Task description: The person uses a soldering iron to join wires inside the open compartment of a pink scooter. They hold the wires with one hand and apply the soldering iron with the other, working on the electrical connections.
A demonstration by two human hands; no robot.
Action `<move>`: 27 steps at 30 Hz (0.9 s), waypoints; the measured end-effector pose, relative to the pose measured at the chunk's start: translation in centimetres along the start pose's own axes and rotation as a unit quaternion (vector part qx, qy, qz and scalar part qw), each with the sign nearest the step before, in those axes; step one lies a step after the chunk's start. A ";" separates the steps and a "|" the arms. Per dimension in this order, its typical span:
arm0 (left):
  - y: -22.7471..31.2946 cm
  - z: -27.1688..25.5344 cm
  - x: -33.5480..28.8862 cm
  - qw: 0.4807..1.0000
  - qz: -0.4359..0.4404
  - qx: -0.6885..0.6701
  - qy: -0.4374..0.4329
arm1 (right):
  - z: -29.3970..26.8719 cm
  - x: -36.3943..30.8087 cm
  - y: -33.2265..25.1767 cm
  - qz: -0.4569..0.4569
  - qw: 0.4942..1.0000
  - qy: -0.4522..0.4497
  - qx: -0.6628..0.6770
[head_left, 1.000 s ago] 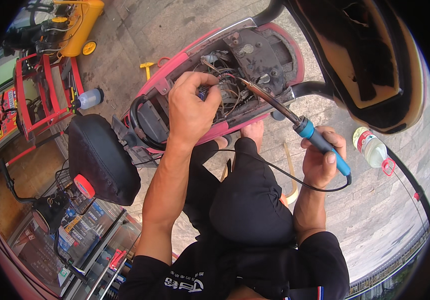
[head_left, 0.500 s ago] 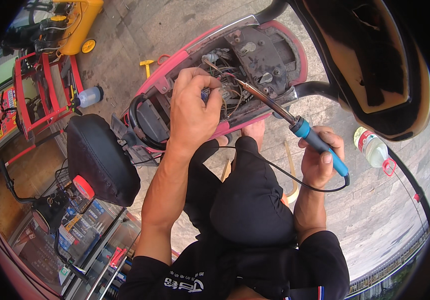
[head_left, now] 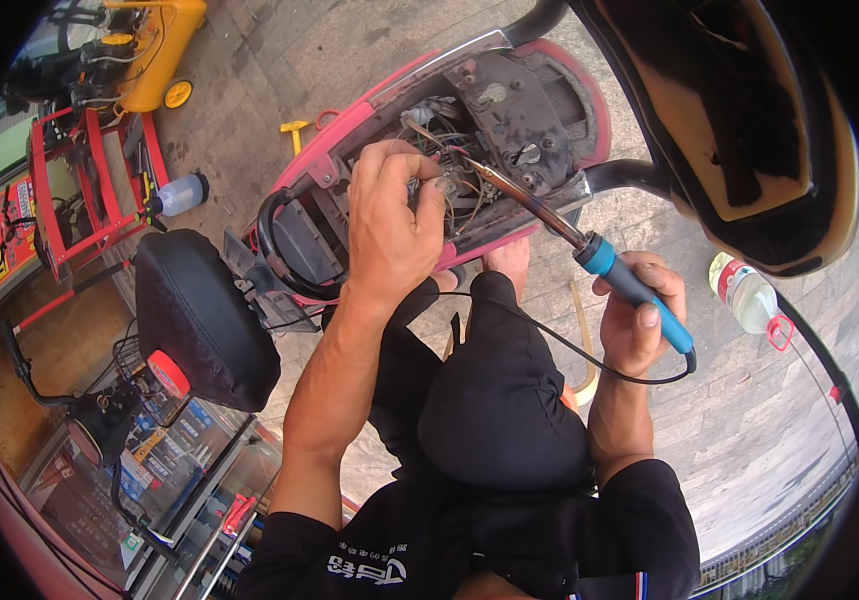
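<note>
1. Head view, work position: The soldering iron lies at a slant over the lower edge of the scooter body. Its tip points inward, close to the wires between the upper and lower edges. Contact between tip and wire cannot be confirmed.

2. Head view, right hand: Fingers and thumb are wrapped around the blue handle of the iron, outside the lower edge of the body. The black cable leaves the handle's rear end and loops to the left.

3. Head view, left hand: Fingers are curled and thumb and forefinger stand near each other, over the wires, toward the end with the black grab bar. Whether a wire is pinched cannot be told.

4. Head view, completed state: The wire compartment is uncovered, the wires are exposed, and the iron is at the work point.

5. Head view, outstanding state: The wires lie loose and tangled, and the compartment has no cover over it. By judgement, work on the wires is unfinished; no completed joint can be made out.
</note>
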State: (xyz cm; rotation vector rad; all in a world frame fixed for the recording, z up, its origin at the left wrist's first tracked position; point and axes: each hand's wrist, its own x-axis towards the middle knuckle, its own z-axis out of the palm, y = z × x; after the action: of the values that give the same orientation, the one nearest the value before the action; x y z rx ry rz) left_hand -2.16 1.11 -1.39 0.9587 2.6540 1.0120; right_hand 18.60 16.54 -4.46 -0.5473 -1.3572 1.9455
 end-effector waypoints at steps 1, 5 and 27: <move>0.0 0.0 0.0 1.000 -0.002 -0.009 -0.001 | 0.0 0.0 0.0 -0.003 1.000 -0.002 -0.002; -0.3 -0.1 -0.1 0.998 0.002 -0.052 0.023 | 0.0 -0.1 -0.1 -0.002 1.000 0.001 -0.001; -0.6 -2.1 -2.0 0.969 -0.072 -0.210 0.106 | 0.7 -0.3 0.9 -0.018 0.998 -0.017 -0.049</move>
State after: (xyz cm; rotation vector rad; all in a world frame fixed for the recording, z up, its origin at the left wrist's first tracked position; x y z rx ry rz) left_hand -1.61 -1.53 -0.35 0.5877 2.4577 1.6283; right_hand 18.06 15.73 -5.08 -0.5344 -1.4811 1.8746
